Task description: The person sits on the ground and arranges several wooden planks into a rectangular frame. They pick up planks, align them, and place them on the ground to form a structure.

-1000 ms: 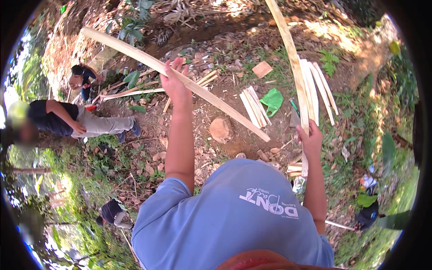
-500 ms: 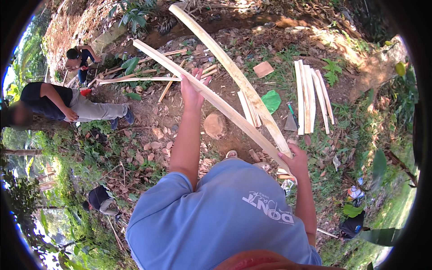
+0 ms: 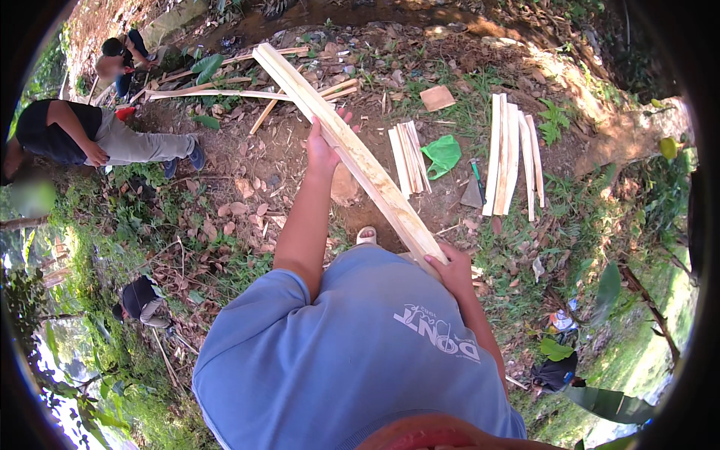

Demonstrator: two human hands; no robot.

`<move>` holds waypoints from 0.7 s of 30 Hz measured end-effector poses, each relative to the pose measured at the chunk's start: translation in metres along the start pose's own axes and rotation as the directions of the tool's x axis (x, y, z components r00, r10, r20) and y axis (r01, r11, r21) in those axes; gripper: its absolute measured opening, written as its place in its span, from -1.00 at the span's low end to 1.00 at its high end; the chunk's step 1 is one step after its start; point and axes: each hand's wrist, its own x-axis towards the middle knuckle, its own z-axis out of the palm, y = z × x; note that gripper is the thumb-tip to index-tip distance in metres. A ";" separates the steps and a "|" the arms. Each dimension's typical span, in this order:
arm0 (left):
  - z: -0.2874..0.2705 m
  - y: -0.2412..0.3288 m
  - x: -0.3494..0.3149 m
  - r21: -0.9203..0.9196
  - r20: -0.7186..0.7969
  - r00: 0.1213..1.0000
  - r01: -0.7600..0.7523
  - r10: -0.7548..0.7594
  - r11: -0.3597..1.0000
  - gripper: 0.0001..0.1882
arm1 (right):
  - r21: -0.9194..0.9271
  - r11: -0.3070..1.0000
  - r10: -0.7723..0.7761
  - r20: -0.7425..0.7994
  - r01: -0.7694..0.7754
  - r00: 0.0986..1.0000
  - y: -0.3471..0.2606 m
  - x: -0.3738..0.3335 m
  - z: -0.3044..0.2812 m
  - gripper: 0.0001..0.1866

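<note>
Two long pale wooden strips (image 3: 367, 169) lie one against the other, held slantwise in front of me from far left to near right. My left hand (image 3: 324, 152) is closed under their middle, the thumb on the near side and fingertips showing past the far edge. My right hand (image 3: 451, 270) grips their near end close to my shirt, its thumb pressed on the wood. Behind the strips, a round wooden stump (image 3: 345, 184) is partly hidden on the ground.
Right of centre lie a short bundle of strips (image 3: 409, 159), a green plastic bag (image 3: 442, 155), a green-handled tool (image 3: 477, 176) and a row of longer strips (image 3: 512, 154). More sticks (image 3: 210, 94) lie far left. People (image 3: 127, 142) stand or crouch along the left.
The two strips, spread apart at their far ends before, now lie together. My right hand has moved left and slightly down with their near ends; my left hand still holds on.
</note>
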 end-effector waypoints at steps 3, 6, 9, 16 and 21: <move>-0.014 0.002 0.001 -0.035 -0.016 1.000 0.009 -0.009 0.999 -0.30 | -0.001 1.000 0.018 0.024 -0.018 1.000 -0.009 0.002 0.005 -0.58; -0.023 0.003 0.001 -0.036 -0.046 0.999 0.004 -0.006 0.999 -0.30 | -0.022 1.000 0.020 0.040 -0.019 0.999 -0.008 0.003 0.011 -0.60; -0.028 0.004 0.003 -0.029 -0.132 0.991 0.014 -0.017 0.999 -0.30 | -0.022 0.999 0.030 0.039 -0.029 0.999 -0.010 0.005 0.016 -0.61; -0.044 -0.002 0.011 -0.055 -0.115 0.990 0.076 -0.082 0.996 -0.29 | 0.068 0.998 -0.002 0.053 -0.001 0.999 -0.001 0.009 0.030 -0.66; -0.054 -0.010 0.011 -0.051 -0.138 0.988 0.068 -0.075 0.996 -0.31 | 0.051 0.996 0.066 0.107 -0.072 0.992 -0.002 0.009 0.026 -0.66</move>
